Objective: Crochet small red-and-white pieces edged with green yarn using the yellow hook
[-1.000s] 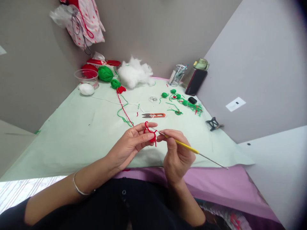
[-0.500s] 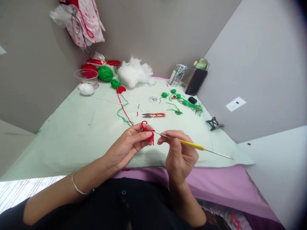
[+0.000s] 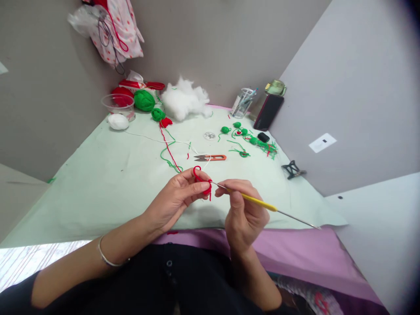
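My left hand (image 3: pixel 179 196) pinches a small red crochet piece (image 3: pixel 207 190) between thumb and fingers. A loop of red yarn (image 3: pixel 196 171) stands up over the index finger, and its strand runs back across the table. In my right hand (image 3: pixel 245 210) is a double-ended crochet hook (image 3: pixel 259 201) with a yellow grip. The hook's near tip meets the top edge of the red piece; its other end points down to the right. Just behind my left fingertips lie orange thread snips (image 3: pixel 215 157). My left fingers hide much of the red piece.
White stuffing (image 3: pixel 185 99), green yarn balls (image 3: pixel 144 101) and a plastic tub (image 3: pixel 118 105) stand at the back left. Small green crocheted pieces (image 3: pixel 244 131) lie at the right. A phone (image 3: pixel 269 113) leans near a cup of tools (image 3: pixel 243 103). A black stand (image 3: pixel 293 169) sits at the right edge.
My right hand has shifted slightly left, and the hook has tilted more steeply, its far end dropping. The left hand has barely moved and keeps its pinch on the red piece.
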`<state>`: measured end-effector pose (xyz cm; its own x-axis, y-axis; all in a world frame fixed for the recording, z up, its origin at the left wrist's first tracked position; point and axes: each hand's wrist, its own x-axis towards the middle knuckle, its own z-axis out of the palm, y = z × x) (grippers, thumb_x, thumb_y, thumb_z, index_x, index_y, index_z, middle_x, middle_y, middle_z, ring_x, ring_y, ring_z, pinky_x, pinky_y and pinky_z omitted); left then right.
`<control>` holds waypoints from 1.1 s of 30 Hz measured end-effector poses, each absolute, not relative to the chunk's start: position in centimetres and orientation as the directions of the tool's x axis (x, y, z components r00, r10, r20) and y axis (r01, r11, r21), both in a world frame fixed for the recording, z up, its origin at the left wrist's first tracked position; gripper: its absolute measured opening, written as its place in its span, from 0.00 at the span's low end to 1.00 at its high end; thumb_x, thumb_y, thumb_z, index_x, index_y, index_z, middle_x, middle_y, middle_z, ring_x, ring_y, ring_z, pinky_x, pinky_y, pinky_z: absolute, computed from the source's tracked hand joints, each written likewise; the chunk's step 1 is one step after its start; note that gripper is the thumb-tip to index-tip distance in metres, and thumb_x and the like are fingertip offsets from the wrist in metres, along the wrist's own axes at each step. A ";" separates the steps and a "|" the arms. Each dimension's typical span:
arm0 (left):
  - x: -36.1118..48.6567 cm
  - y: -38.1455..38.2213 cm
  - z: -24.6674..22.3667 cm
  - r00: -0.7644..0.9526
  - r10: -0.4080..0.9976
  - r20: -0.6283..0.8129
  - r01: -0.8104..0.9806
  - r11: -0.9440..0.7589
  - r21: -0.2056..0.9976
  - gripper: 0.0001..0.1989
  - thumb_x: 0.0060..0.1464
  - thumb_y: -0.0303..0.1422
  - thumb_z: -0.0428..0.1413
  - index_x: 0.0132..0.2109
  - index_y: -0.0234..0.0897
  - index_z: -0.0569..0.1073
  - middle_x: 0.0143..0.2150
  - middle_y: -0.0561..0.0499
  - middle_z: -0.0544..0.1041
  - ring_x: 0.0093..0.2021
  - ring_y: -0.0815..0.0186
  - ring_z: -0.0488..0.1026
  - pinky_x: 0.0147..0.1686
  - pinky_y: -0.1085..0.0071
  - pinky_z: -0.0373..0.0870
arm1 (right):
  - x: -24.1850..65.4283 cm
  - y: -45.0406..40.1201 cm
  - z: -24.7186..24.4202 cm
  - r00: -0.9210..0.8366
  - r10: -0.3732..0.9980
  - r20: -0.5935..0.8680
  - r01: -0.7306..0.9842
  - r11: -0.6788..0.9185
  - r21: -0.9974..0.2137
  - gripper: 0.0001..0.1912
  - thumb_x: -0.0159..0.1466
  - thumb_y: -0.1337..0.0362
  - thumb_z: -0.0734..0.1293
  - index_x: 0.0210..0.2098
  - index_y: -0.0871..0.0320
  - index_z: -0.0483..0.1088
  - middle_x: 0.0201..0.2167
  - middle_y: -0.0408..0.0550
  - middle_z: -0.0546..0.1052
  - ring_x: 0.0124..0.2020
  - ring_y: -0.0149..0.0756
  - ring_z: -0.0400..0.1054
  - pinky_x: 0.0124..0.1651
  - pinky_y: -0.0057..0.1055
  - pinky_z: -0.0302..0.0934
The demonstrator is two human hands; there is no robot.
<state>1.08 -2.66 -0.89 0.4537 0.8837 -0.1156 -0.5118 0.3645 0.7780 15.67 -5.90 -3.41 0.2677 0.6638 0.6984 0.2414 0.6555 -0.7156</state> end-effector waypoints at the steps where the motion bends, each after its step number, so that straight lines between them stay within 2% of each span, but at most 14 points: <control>1: 1.1 -2.7 -0.8 0.459 0.882 -0.109 -0.513 0.363 0.778 0.06 0.55 0.29 0.69 0.37 0.35 0.79 0.33 0.55 0.76 0.33 0.72 0.73 0.39 0.74 0.70 | 15.6 -5.8 -3.5 0.255 0.665 0.702 0.238 0.660 -0.712 0.11 0.72 0.69 0.64 0.45 0.51 0.78 0.36 0.46 0.79 0.34 0.35 0.75 0.33 0.36 0.72; 3: 1.1 -2.8 -0.6 0.464 0.878 -0.118 -0.510 0.374 0.775 0.09 0.54 0.29 0.69 0.42 0.36 0.79 0.32 0.55 0.77 0.34 0.71 0.74 0.40 0.74 0.70 | 15.5 -5.7 -3.6 0.243 0.669 0.702 0.219 0.667 -0.712 0.11 0.72 0.68 0.64 0.45 0.51 0.78 0.36 0.46 0.80 0.35 0.35 0.75 0.34 0.36 0.72; 5: 1.0 -2.8 -0.5 0.456 0.879 -0.141 -0.497 0.383 0.779 0.17 0.53 0.29 0.70 0.49 0.38 0.78 0.31 0.55 0.78 0.33 0.70 0.74 0.41 0.73 0.70 | 15.6 -5.6 -3.7 0.252 0.679 0.689 0.179 0.668 -0.723 0.11 0.72 0.68 0.64 0.45 0.51 0.78 0.36 0.45 0.80 0.34 0.35 0.75 0.34 0.35 0.72; 9: 0.7 -2.6 -0.3 0.455 0.880 -0.137 -0.443 0.358 0.822 0.33 0.54 0.29 0.70 0.64 0.37 0.70 0.31 0.55 0.79 0.33 0.70 0.74 0.42 0.71 0.70 | 15.9 -5.6 -3.7 0.225 0.712 0.665 0.126 0.655 -0.745 0.10 0.73 0.67 0.64 0.45 0.51 0.78 0.36 0.46 0.79 0.33 0.34 0.74 0.34 0.35 0.72; 12: 0.7 -2.6 -0.5 0.444 0.892 -0.081 -0.407 0.281 0.869 0.40 0.53 0.29 0.70 0.70 0.35 0.64 0.31 0.55 0.79 0.34 0.68 0.75 0.42 0.71 0.70 | 16.0 -5.6 -3.9 0.138 0.676 0.724 0.321 0.661 -0.678 0.11 0.71 0.70 0.66 0.47 0.51 0.78 0.38 0.47 0.80 0.39 0.36 0.76 0.40 0.37 0.75; 15: 1.0 -2.7 -1.0 0.398 0.916 -0.041 -0.405 0.216 0.888 0.42 0.54 0.29 0.70 0.71 0.35 0.62 0.32 0.55 0.79 0.35 0.68 0.75 0.42 0.71 0.70 | 15.6 -5.5 -4.6 0.077 0.518 0.852 0.598 0.659 -0.456 0.18 0.67 0.74 0.69 0.52 0.47 0.78 0.44 0.49 0.82 0.44 0.38 0.78 0.43 0.36 0.77; 17: 1.1 -2.9 -1.2 0.399 0.916 -0.038 -0.421 0.220 0.880 0.40 0.56 0.30 0.69 0.71 0.34 0.62 0.31 0.56 0.78 0.34 0.68 0.75 0.41 0.71 0.70 | 15.1 -5.4 -5.0 0.099 0.428 0.898 0.645 0.659 -0.386 0.21 0.67 0.75 0.70 0.54 0.46 0.78 0.47 0.50 0.82 0.45 0.38 0.79 0.42 0.36 0.77; 19: 1.3 -3.0 -1.3 0.426 0.903 -0.053 -0.436 0.257 0.863 0.37 0.57 0.31 0.68 0.70 0.33 0.64 0.30 0.57 0.77 0.33 0.69 0.74 0.41 0.71 0.70 | 14.8 -5.4 -5.0 0.185 0.432 0.883 0.557 0.694 -0.456 0.20 0.67 0.74 0.69 0.53 0.46 0.78 0.47 0.49 0.83 0.45 0.39 0.79 0.40 0.36 0.77; 24: 1.3 -3.0 -0.8 0.483 0.871 -0.094 -0.471 0.349 0.810 0.35 0.55 0.28 0.68 0.67 0.34 0.68 0.33 0.55 0.78 0.34 0.69 0.75 0.43 0.70 0.71 | 15.4 -5.2 -4.2 0.277 0.645 0.712 0.187 0.690 -0.699 0.13 0.69 0.71 0.68 0.46 0.49 0.80 0.41 0.46 0.84 0.44 0.37 0.79 0.44 0.37 0.76; 28: 1.1 -2.9 -0.5 0.469 0.878 -0.093 -0.485 0.344 0.804 0.27 0.55 0.28 0.68 0.61 0.38 0.75 0.35 0.54 0.77 0.36 0.68 0.77 0.42 0.70 0.73 | 16.1 -5.0 -3.7 0.261 0.800 0.541 -0.081 0.576 -0.813 0.06 0.72 0.64 0.67 0.42 0.53 0.78 0.36 0.46 0.84 0.32 0.33 0.77 0.34 0.31 0.73; 31: 0.9 -2.9 -0.5 0.438 0.896 -0.068 -0.478 0.297 0.827 0.24 0.55 0.28 0.67 0.59 0.40 0.78 0.35 0.55 0.75 0.36 0.69 0.76 0.40 0.71 0.73 | 16.4 -5.4 -3.3 0.231 0.833 0.503 -0.105 0.536 -0.838 0.08 0.74 0.62 0.64 0.42 0.55 0.74 0.34 0.47 0.83 0.28 0.33 0.76 0.31 0.32 0.73; 33: 0.8 -2.9 -0.6 0.406 0.913 -0.033 -0.458 0.235 0.857 0.23 0.56 0.28 0.66 0.59 0.41 0.78 0.34 0.56 0.74 0.34 0.71 0.74 0.40 0.72 0.72 | 16.6 -5.8 -3.2 0.219 0.803 0.553 0.016 0.564 -0.825 0.09 0.75 0.64 0.61 0.44 0.55 0.73 0.36 0.47 0.83 0.28 0.32 0.77 0.32 0.33 0.74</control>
